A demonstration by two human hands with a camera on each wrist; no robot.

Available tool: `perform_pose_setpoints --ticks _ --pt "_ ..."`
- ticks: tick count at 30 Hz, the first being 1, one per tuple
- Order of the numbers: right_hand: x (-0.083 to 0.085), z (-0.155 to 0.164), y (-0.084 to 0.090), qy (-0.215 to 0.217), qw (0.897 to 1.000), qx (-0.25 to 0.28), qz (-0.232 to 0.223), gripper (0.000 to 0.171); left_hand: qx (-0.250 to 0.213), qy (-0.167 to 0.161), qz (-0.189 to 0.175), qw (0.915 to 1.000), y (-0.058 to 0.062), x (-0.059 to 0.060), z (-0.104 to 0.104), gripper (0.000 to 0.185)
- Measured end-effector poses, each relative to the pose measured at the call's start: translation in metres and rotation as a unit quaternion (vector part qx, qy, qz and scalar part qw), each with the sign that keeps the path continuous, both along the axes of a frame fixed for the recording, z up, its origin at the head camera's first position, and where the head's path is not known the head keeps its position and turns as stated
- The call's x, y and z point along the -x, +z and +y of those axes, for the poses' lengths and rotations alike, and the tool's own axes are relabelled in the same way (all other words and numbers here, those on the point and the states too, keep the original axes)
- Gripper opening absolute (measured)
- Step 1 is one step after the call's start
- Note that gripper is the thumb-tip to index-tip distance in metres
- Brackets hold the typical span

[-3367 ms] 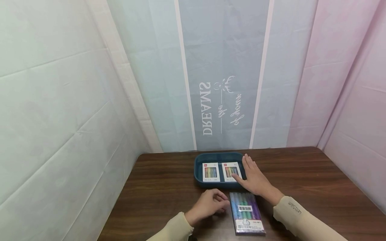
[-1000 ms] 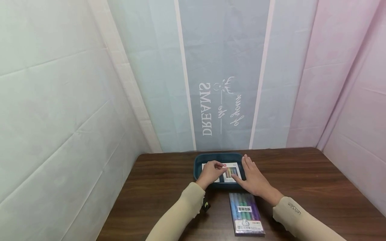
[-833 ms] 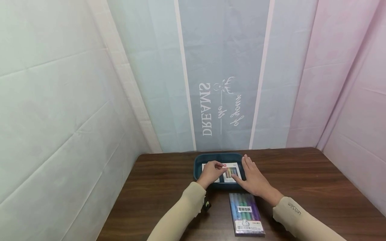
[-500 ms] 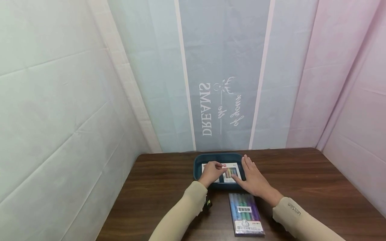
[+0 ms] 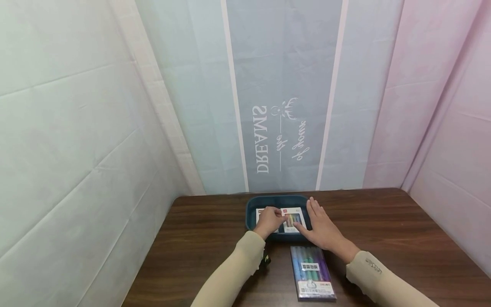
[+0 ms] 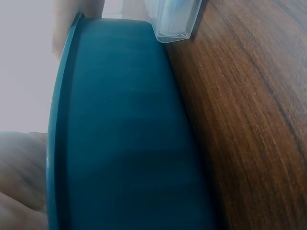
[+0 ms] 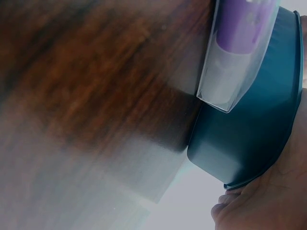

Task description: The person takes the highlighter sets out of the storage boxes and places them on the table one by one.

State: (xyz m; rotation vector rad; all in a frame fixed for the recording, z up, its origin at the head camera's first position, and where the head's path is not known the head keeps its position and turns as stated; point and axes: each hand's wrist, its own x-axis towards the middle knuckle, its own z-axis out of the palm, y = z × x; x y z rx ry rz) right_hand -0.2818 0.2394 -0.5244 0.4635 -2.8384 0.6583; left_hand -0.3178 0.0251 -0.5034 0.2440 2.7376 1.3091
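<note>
Moved up from beside the pen pack, the left hand is over the left white box in the teal tray, fingers bent; whether it grips anything I cannot tell. The right hand, fingers straight, lies at the tray's right rim, the pen pack near it on the desk

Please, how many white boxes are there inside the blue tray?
2. In the tray, the left box is partly hidden behind the left hand; the right box is partly behind the right hand. If others lie underneath, I cannot see them.
</note>
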Motion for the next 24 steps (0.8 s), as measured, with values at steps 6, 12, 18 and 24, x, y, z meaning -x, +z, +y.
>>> perform_pose_setpoints --ticks 6,12,18,24 --pt "-0.001 -0.001 0.001 -0.002 1.000 -0.004 -0.006 0.105 0.017 -0.008 0.002 0.9998 0.000 -0.002 0.000 0.025" --pt "0.000 -0.001 0.003 -0.003 1.000 -0.001 -0.001 0.104 0.030 -0.016 0.004 0.9994 0.003 -0.002 0.002 0.022" --pt "-0.003 -0.001 0.001 -0.003 1.000 0.002 -0.003 0.104 0.052 -0.015 0.026 0.9982 -0.011 0.003 0.006 0.019" --pt "-0.002 -0.001 0.002 -0.001 1.000 0.004 0.001 0.105 0.094 -0.009 0.062 0.9936 -0.052 0.035 0.012 0.023"
